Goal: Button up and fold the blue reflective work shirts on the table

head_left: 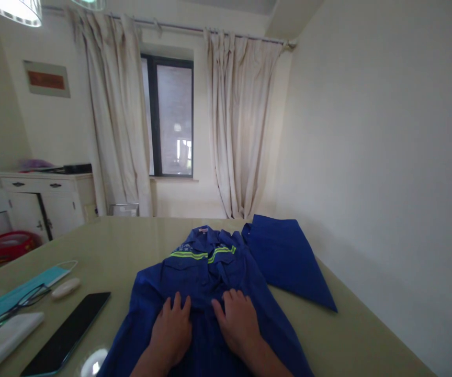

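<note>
A blue work jacket [194,269] with yellow-green reflective stripes lies front side up on the table, its collar pointing away from me. My left hand [173,324] rests on the jacket's front, left of its middle, with the fingers spread. To the right of the middle, my right hand [237,319] lies on the cloth with the thumb apart from the other fingers. Neither hand grips the fabric visibly. Beside the jacket's right shoulder is a folded blue garment [289,256]. The jacket's lower end runs out of view.
On the left of the table [124,246] lie a dark phone [69,332], a white slab-like object [8,337], glasses [33,297], a blue face mask [18,293] and a small white rounded object [66,288]. A wall [375,209] borders the right side.
</note>
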A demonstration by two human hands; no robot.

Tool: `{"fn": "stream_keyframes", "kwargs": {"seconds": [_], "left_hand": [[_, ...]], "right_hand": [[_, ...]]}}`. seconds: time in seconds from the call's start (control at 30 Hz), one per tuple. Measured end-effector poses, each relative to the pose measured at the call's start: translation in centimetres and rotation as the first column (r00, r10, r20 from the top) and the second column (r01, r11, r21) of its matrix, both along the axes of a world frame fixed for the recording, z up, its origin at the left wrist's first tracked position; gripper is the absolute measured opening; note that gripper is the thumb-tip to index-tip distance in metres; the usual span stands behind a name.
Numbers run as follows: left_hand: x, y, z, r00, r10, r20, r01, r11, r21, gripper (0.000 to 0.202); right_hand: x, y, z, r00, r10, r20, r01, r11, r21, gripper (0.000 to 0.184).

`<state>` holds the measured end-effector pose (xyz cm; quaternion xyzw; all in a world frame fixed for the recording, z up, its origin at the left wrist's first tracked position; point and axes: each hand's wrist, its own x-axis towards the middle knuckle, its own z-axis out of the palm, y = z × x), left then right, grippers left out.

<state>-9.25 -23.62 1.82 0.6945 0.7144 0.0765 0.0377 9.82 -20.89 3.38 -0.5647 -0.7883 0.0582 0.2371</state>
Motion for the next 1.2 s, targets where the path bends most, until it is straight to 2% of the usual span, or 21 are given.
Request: {"fn": "stream_keyframes", "kwargs": {"seconds": [0.1, 0.2, 0.27, 0.33, 0.47, 0.53, 0.63, 0.73, 0.8, 0.93, 1.07, 1.2], "left_hand": [[0.8, 1.7, 2.7, 1.000, -0.018, -0.017, 0.017, 1.000, -0.020, 0.040], [1.7, 4.7, 3.7, 0.998, -0.040, 0.051, 0.038, 0.999, 0.033, 0.040], [1.7, 6.6, 3.3, 0.995, -0.023, 0.095, 0.019, 0.999, 0.037, 0.034], [1.2, 8.0, 2.3, 0.988, -0.013, 0.154, 0.009, 1.000, 0.027, 0.024], [-0.3, 9.1, 0.7, 0.958, -0.017, 0.287, 0.018, 1.000, -0.003, 0.015], [-0.5, 9.0, 0.4, 0.938, -0.004, 0.346, 0.012, 1.000, -0.020, 0.015], [0.1, 8.6, 0.3, 0.902, 0.007, 0.432, -0.002, 1.000, -0.011, 0.016], [1.0, 8.4, 0.0, 0.883, -0.032, 0.469, 0.004, 0.998, 0.060, 0.014], [1.2, 8.4, -0.3, 0.871, -0.076, 0.486, 0.024, 0.993, 0.112, 0.011], [0.9, 8.7, -1.0, 0.799, -0.160, 0.579, 0.047, 0.978, 0.206, 0.013], [0.7, 8.8, -1.4, 0.751, -0.213, 0.625, 0.031, 0.957, 0.289, 0.014], [1.2, 8.7, -1.5, 0.758, -0.281, 0.589, 0.053, 0.926, 0.373, 0.015]], "right_hand": [[-2.1, 2.2, 2.0, 0.998, -0.069, -0.010, 0.069, 0.998, 0.015, 0.033], [-4.0, 4.6, 2.0, 0.983, -0.182, 0.016, 0.182, 0.979, -0.089, 0.026], [-4.5, 5.6, 1.0, 0.972, -0.235, 0.030, 0.237, 0.960, -0.147, 0.022], [-4.5, 6.1, -0.2, 0.964, -0.266, -0.002, 0.263, 0.955, -0.138, 0.016], [-3.4, 6.8, -1.7, 0.936, -0.245, -0.252, 0.209, 0.964, -0.162, 0.012], [-3.0, 7.4, -2.0, 0.871, -0.194, -0.451, 0.128, 0.977, -0.174, 0.013], [-3.1, 8.6, -2.5, 0.691, -0.125, -0.712, -0.014, 0.983, -0.185, 0.016], [-3.4, 9.5, -3.1, 0.522, -0.145, -0.840, -0.156, 0.953, -0.261, 0.019], [-3.5, 9.6, -3.4, 0.484, -0.150, -0.862, -0.229, 0.929, -0.290, 0.021], [-3.4, 9.4, -3.5, 0.524, -0.115, -0.844, -0.259, 0.922, -0.286, 0.024], [-3.3, 8.8, -3.1, 0.623, -0.060, -0.780, -0.174, 0.961, -0.213, 0.018], [-3.6, 8.0, -2.6, 0.748, -0.024, -0.664, -0.056, 0.994, -0.099, 0.018]]}}
